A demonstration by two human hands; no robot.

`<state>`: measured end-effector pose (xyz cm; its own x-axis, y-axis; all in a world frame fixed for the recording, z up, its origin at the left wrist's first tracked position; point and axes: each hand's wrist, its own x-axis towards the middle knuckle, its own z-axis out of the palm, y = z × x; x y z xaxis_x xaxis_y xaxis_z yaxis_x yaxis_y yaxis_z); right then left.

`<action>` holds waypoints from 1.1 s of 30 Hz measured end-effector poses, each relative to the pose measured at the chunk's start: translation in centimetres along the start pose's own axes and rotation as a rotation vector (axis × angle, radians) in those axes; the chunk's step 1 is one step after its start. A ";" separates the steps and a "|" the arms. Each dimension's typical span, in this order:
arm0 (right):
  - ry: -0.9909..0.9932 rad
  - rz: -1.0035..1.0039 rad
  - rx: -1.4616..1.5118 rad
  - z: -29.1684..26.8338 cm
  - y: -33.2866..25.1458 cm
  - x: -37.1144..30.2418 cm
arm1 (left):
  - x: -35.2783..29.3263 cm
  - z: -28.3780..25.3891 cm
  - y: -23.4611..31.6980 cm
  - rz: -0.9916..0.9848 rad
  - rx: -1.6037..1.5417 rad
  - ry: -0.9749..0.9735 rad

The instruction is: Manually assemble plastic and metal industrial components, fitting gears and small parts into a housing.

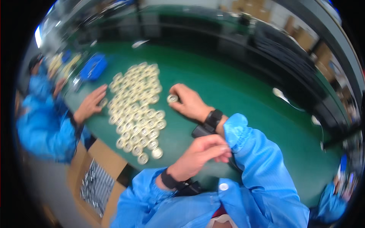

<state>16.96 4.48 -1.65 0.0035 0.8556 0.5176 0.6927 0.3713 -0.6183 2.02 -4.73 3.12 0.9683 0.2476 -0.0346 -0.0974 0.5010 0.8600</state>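
My right hand (pixel 191 102) is over the green table, right of a large cluster of small round cream-coloured parts (pixel 140 114). Between its thumb and forefinger is one round cream-coloured part (pixel 172 98), its ringed face showing. My left hand (pixel 199 155) is closer to my body, beside my right sleeve. Its fingers are curled and pressed together, with the thumb across them; whatever may be inside is hidden. The parts stand close together in staggered rows, with a few looser ones at the near end.
A co-worker in blue reaches in from the left, a hand (pixel 91 104) at the cluster's edge. Behind it sits a blue tray (pixel 93 67). A cardboard box (pixel 108 159) with metallic pieces stands below left. White objects (pixel 279 93) and a cable lie at the right.
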 end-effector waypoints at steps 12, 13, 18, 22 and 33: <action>0.396 0.347 0.107 -12.0 -0.7 -17.5 | -1.2 -0.9 -0.5 0.159 0.094 0.112; 0.396 0.331 0.101 -12.5 -1.3 -18.0 | -1.0 -0.9 -0.4 0.173 0.111 0.101; 0.259 0.156 0.027 -11.7 -1.0 -18.1 | 0.1 -0.9 -0.5 0.146 0.202 0.176; 0.163 0.199 0.144 -10.6 -1.3 -17.3 | -1.3 1.0 -0.1 0.249 0.396 0.353; 0.218 0.296 0.078 -10.5 -0.6 -17.7 | -2.2 5.5 0.5 1.113 0.665 0.327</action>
<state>24.07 -14.62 -4.26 0.3543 0.8363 0.4184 0.5820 0.1530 -0.7986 1.06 -9.55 6.44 0.3385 0.4901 0.8032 -0.5733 -0.5695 0.5891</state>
